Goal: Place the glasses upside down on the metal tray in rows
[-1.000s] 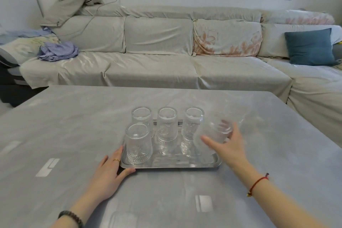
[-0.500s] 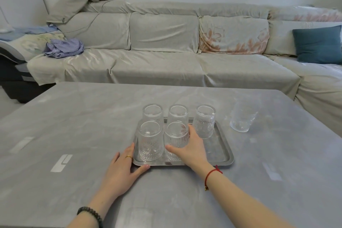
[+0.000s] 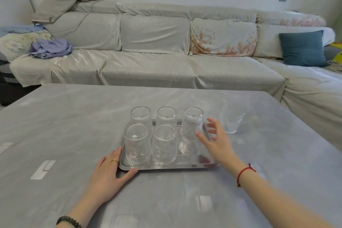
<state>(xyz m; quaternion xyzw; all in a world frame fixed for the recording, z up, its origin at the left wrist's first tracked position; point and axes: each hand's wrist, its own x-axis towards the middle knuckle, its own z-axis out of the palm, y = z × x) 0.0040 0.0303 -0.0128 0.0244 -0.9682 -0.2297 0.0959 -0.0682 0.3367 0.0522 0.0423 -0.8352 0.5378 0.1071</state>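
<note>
A metal tray [image 3: 192, 165] lies on the grey table. Several ribbed glasses stand upside down on it: three in the back row [image 3: 140, 118] [image 3: 166, 117] [image 3: 192, 123] and two in the front row [image 3: 137, 144] [image 3: 164, 144]. The tray's front right spot is bare. One more glass [image 3: 231, 119] stands upright on the table to the right of the tray. My left hand [image 3: 109, 174] rests flat on the table against the tray's front left corner. My right hand [image 3: 215, 139] hovers open above the tray's right edge, fingers spread, between the tray and the upright glass.
The grey table [image 3: 64, 126] stretches wide around the tray. Behind it runs a long covered sofa [image 3: 148, 61] with a blue cushion [image 3: 303, 48] and crumpled clothes [image 3: 51, 48].
My right hand set a glass upside down in the front row, let it go, and moved right toward the upright glass. My left hand has stayed at the tray's corner.
</note>
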